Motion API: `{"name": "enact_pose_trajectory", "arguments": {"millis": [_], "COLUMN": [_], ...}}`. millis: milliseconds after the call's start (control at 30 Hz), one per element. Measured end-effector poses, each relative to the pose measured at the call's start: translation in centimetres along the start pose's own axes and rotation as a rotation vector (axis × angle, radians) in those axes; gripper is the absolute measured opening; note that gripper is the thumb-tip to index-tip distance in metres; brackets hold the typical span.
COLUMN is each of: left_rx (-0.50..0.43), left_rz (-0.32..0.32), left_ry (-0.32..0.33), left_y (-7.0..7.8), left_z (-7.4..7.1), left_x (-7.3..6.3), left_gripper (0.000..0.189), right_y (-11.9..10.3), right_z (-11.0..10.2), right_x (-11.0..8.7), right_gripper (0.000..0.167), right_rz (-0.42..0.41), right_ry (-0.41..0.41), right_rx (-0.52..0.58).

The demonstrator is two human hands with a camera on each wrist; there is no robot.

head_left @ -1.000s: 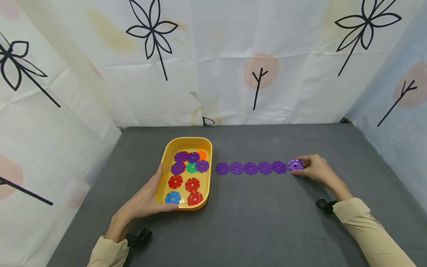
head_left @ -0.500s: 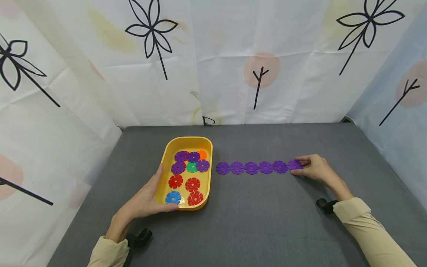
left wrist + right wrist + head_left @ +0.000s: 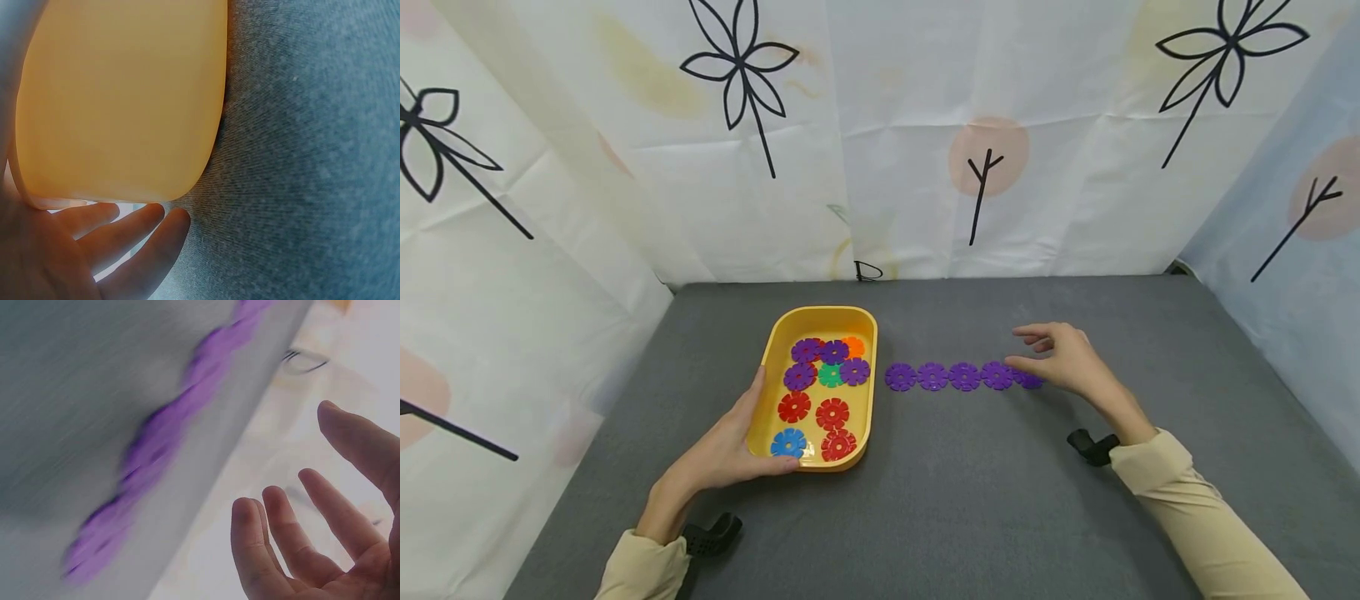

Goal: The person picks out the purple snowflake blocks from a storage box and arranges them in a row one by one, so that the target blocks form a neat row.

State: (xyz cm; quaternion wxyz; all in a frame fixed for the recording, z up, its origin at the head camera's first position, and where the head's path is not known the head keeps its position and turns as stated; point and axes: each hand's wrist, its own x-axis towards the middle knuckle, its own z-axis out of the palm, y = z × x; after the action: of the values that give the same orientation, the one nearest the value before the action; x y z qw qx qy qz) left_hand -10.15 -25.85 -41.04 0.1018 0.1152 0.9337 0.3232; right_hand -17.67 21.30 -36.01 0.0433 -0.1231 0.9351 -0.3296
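My left hand (image 3: pixel 718 450) holds the yellow tray (image 3: pixel 872 408) at its near left corner, the thumb along the near rim and the fingers at the side. The left wrist view shows fingers (image 3: pixel 134 234) against the yellow wall (image 3: pixel 125 106). Several purple snowflake-shaped plastic discs (image 3: pixel 965 377) lie in a row right of the tray. Above the row's right end is my right hand (image 3: pixel 1067 358), its fingers apart with nothing between them. It hides the rightmost part of the row in the head view. The purple row (image 3: pixel 153 447) is blurred in the right wrist view.
Inside the tray are loose discs: red (image 3: pixel 832 413), blue (image 3: pixel 788 442), green (image 3: pixel 831 376), orange (image 3: pixel 853 346) and purple (image 3: pixel 799 376). A grey cloth (image 3: pixel 940 517) covers the table. Printed white curtains (image 3: pixel 910 167) hang behind and at the sides.
My right hand has set a purple disc at the row's right end, let go of it and moved up and left over the row. The left hand and the tray have stayed in place.
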Motion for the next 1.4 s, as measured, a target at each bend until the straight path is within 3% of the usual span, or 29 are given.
{"name": "enact_pose_trajectory", "arguments": {"millis": [333, 667, 900, 1067, 1267, 1400], "left_rx": [-0.010, -0.010, -0.017, -0.012, -0.022, -0.021], "left_rz": [-0.008, -0.010, 0.000, 0.012, 0.017, 0.005], "left_ry": [-0.003, -0.016, -0.025, -0.019, -0.015, -0.022], "left_y": [0.1, 0.0, 0.0, 0.0, 0.0, 0.0], "left_z": [-0.1, -0.1, -0.2, -0.3, -0.3, -0.3], "left_x": [0.0, 0.0, 0.1, 0.2, 0.1, 0.0], "left_gripper": [0.136, 0.134, 0.133, 0.133, 0.132, 0.132], "right_y": [-8.0, -15.0, -16.7, -17.3, -18.1, -18.1], "right_z": [4.1, 9.3, 12.5, 14.4, 15.9, 16.4], "right_x": [3.0, 5.5, 6.9, 7.7, 8.0, 8.0], "right_gripper": [0.048, 0.045, 0.044, 0.043, 0.041, 0.042], "right_rz": [-0.161, -0.200, -0.182, -0.147, -0.109, -0.096], "right_ry": [-0.077, -0.190, -0.255, -0.233, -0.201, -0.237], "right_rx": [0.165, 0.202, 0.251, 0.253, 0.174, 0.153]}}
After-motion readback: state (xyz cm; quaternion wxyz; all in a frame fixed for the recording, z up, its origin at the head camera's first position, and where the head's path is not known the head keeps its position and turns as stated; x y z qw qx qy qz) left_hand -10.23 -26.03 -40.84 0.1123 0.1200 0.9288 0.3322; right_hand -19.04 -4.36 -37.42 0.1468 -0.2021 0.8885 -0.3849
